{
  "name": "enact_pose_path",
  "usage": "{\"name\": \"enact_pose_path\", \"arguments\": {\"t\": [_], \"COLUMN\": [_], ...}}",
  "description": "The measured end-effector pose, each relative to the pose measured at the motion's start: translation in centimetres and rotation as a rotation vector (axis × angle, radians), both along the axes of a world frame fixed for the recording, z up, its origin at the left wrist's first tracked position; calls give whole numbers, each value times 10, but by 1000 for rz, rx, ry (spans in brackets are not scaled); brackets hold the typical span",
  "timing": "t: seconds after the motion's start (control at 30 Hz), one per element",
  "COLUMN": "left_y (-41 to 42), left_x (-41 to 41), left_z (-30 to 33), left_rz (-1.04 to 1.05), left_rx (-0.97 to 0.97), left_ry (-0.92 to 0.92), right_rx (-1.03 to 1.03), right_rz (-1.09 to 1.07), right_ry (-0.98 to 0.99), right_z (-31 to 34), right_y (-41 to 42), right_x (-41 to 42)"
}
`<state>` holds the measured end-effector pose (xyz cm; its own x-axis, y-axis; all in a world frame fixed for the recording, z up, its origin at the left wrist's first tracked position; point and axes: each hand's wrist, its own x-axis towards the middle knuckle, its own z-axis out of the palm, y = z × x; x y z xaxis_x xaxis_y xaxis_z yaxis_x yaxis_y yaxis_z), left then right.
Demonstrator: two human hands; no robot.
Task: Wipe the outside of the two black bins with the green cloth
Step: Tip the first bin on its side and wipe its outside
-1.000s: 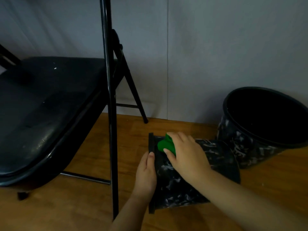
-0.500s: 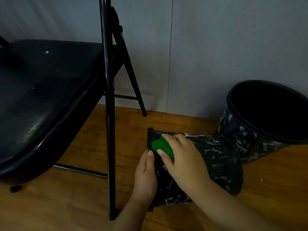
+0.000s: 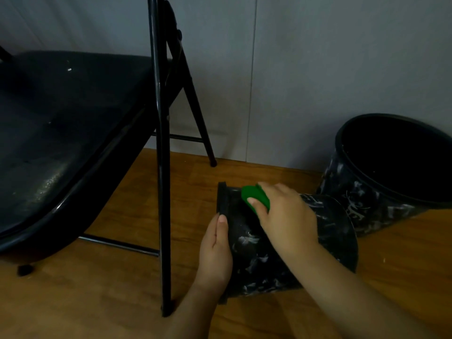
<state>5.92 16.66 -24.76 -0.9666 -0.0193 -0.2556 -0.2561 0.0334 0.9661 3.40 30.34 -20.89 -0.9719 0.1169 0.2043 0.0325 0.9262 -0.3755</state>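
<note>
Cloth pass now near rim of tipped bin (image 3: 281,253).
Right hand (image 3: 286,216) pinches green cloth (image 3: 254,198), shifted slightly back from rim; left hand (image 3: 215,250) braces rim, fingers straight. Upright bin (image 3: 371,206) beside it awaits wiping.

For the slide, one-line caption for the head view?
Right hand presses cloth on tipped bin; left hand steadies its rim.

A black folding chair (image 3: 73,133) stands left of the grip on a wooden floor (image 3: 127,285); a grey panelled wall (image 3: 305,69) rises behind, dimly lit.
</note>
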Motion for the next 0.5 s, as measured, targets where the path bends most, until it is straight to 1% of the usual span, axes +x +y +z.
{"name": "enact_pose_path", "arguments": {"t": [0.17,0.2,0.3,0.33,0.37,0.47,0.5], "left_y": [1,1,1,1,1,1,1], "left_x": [0,1,1,1,2,2,3], "left_z": [-1,-1,-2,-2,-2,-1,-2], "left_rz": [9,6,8,11,9,4,10], "left_rx": [6,12,19,22,19,13,18], "left_ry": [7,7,2,-3,-7,4,8], "right_rx": [-36,-26,16,22,21,-46,-36], "right_rz": [194,186,22,-1,16,156,170], "right_ry": [-28,-23,-6,-6,-9,-17,-16], "right_z": [2,1,-1,-1,1,1,0], "right_y": [-18,-14,3,5,1,-23,-23], "right_x": [19,15,0,1,5,24,25]}}
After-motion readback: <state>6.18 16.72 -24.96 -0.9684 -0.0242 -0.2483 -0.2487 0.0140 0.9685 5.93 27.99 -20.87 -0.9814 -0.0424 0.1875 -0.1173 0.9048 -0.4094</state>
